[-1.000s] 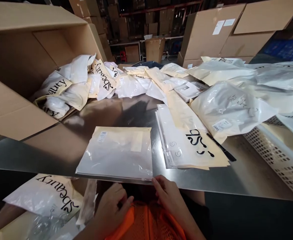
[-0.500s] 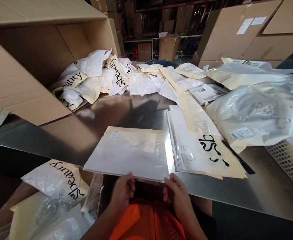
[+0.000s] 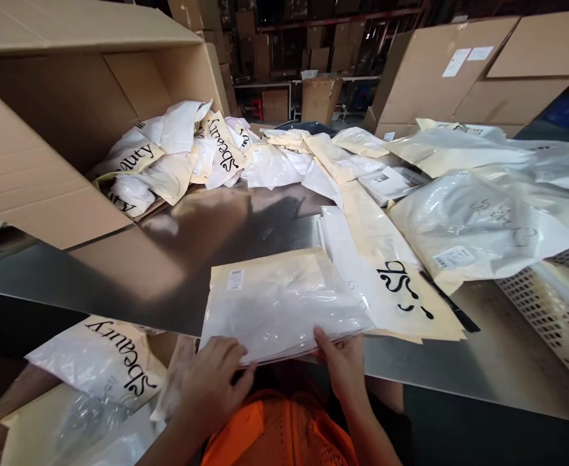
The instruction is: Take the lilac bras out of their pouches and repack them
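Observation:
A flat, clear-fronted plastic bag (image 3: 274,310) with a cream strip and a small barcode label lies over the near table edge. My right hand (image 3: 345,366) pinches its near right edge, thumb on top and fingers beneath. At the near left corner, my left hand (image 3: 219,375) is bent over the bag's edge, its thumb lower down. The bag's right end overlaps a stack of similar flat bags (image 3: 337,236), on which a cream bag with black lettering (image 3: 395,285) lies.
A large open carton (image 3: 32,168) with bags spilling out stands at left. Puffy bags (image 3: 463,220) and a white perforated basket (image 3: 546,317) are at right, near a black strip-like object (image 3: 452,304). More bags (image 3: 97,359) sit below the table edge at lower left.
The flat bag has shifted right and turned, its right end now over the stack. My left hand has come up onto its corner, and my right hand grips farther along the near edge.

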### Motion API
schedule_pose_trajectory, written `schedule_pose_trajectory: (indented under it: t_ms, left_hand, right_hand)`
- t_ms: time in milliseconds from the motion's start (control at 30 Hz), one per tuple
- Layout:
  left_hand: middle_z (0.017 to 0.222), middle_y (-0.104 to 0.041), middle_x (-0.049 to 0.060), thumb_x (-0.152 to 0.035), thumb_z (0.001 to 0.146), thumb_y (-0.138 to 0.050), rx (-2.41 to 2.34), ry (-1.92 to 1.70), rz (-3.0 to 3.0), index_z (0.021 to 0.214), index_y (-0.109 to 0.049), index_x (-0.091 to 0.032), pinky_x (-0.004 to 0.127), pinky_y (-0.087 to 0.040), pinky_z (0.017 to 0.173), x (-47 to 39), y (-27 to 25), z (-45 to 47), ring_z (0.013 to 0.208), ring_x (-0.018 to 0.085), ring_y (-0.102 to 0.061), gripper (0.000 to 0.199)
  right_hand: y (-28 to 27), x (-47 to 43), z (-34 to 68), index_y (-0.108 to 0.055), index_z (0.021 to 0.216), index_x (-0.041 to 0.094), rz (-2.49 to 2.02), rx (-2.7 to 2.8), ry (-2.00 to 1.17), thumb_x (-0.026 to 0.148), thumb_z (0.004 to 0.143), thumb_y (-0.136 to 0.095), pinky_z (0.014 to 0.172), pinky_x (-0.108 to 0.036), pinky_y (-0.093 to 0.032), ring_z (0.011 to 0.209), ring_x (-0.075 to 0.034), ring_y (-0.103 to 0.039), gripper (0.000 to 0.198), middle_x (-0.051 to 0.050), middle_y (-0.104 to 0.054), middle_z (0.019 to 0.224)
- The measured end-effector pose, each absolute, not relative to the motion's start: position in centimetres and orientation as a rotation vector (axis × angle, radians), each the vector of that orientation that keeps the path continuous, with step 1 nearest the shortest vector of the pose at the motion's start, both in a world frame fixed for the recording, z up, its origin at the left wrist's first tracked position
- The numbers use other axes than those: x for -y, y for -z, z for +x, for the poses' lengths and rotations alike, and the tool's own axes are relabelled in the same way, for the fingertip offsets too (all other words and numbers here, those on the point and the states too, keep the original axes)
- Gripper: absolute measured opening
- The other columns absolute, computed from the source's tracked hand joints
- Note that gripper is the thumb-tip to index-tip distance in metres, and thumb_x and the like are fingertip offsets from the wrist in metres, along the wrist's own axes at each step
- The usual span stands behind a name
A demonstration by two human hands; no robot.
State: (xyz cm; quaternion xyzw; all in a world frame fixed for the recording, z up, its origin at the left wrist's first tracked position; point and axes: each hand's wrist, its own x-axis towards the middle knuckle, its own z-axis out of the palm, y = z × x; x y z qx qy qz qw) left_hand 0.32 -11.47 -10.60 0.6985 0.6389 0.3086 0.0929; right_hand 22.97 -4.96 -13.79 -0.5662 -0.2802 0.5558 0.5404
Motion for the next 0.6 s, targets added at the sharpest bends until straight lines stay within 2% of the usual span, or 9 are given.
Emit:
schedule_pose_trajectory:
  t_ms: [100,167,233,333,400,467,533,600]
  left_hand:
    - [0.094,-0.068,0.01,-0.034,0.087,-0.062,-1.682,-0.316,2.537,0.095,-0.067,-0.019,0.042,-0.048,0.076,8.7,9.1,4.2,0.09,0.029,-0.061,0.018]
    - [0.089,-0.068,0.01,-0.022,0.089,-0.055,-1.569,0.069,2.591,0.089,-0.066,-0.017,0.041,-0.046,0.073,6.9,7.8,5.4,0.087,0.029,-0.062,0.012]
    - [0.083,-0.068,0.008,-0.014,0.09,-0.048,-1.519,0.234,2.581,0.084,-0.065,-0.018,0.038,-0.044,0.071,5.3,6.0,5.5,0.083,0.026,-0.062,0.018]
    - [0.077,-0.065,0.005,-0.022,0.095,-0.044,-1.736,0.019,2.596,0.077,-0.062,-0.019,0.033,-0.038,0.065,3.1,2.2,4.0,0.078,0.022,-0.061,0.025]
    - [0.074,-0.061,0.004,-0.028,0.097,-0.041,-1.913,-0.186,2.62,0.074,-0.06,-0.019,0.031,-0.034,0.061,2.0,-0.3,3.0,0.076,0.02,-0.059,0.031]
    - [0.075,-0.059,0.003,-0.031,0.098,-0.04,-1.934,-0.273,2.655,0.074,-0.058,-0.019,0.03,-0.031,0.059,1.2,-2.1,2.4,0.076,0.019,-0.058,0.033]
    - [0.078,-0.059,0.001,-0.031,0.098,-0.041,-1.819,-0.265,2.7,0.074,-0.058,-0.02,0.03,-0.032,0.06,1.0,-2.7,2.7,0.077,0.018,-0.058,0.032]
    - [0.081,-0.06,0.002,-0.027,0.097,-0.041,-1.661,-0.232,2.759,0.074,-0.058,-0.019,0.03,-0.034,0.063,1.2,-2.5,3.6,0.079,0.017,-0.057,0.03]
  right_hand:
    - [13.4,5.1,23.0,-0.044,0.108,0.02,-1.335,0.793,-1.264,0.044,0.066,-0.082,0.059,-0.035,-0.059,0.086,-0.027,-0.068,0.062,-0.008,-0.068,0.096]
    - [13.4,5.0,23.6,-0.044,0.109,0.019,-1.315,0.843,-1.215,0.046,0.068,-0.081,0.066,-0.037,-0.059,0.09,-0.027,-0.067,0.062,-0.008,-0.068,0.098]
    - [13.8,5.0,24.6,-0.043,0.111,0.02,-1.306,0.88,-1.163,0.048,0.069,-0.079,0.067,-0.036,-0.058,0.088,-0.026,-0.067,0.063,-0.007,-0.068,0.098]
    - [14.6,5.4,26.5,-0.042,0.114,0.02,-1.413,0.974,-0.974,0.052,0.072,-0.075,0.055,-0.034,-0.054,0.067,-0.022,-0.064,0.062,-0.003,-0.066,0.082]
    - [15.0,6.0,27.2,-0.047,0.11,0.02,-1.528,1.096,-0.537,0.048,0.075,-0.075,0.056,-0.034,-0.052,0.065,-0.021,-0.061,0.053,-0.003,-0.064,0.08]
    - [14.8,6.7,27.0,-0.053,0.098,0.021,-1.456,1.342,-0.013,0.036,0.082,-0.072,0.064,-0.034,-0.052,0.071,-0.02,-0.061,0.028,-0.004,-0.064,0.083]
    - [14.0,6.8,25.6,-0.059,0.097,0.021,-1.199,1.743,0.241,0.024,0.092,-0.058,0.072,-0.034,-0.053,0.082,-0.02,-0.062,0.006,-0.006,-0.065,0.089]
    - [12.9,6.0,23.6,-0.061,0.11,0.018,-1.002,2.119,0.234,0.015,0.096,-0.045,0.081,-0.036,-0.054,0.096,-0.022,-0.062,0.022,-0.01,-0.067,0.104]
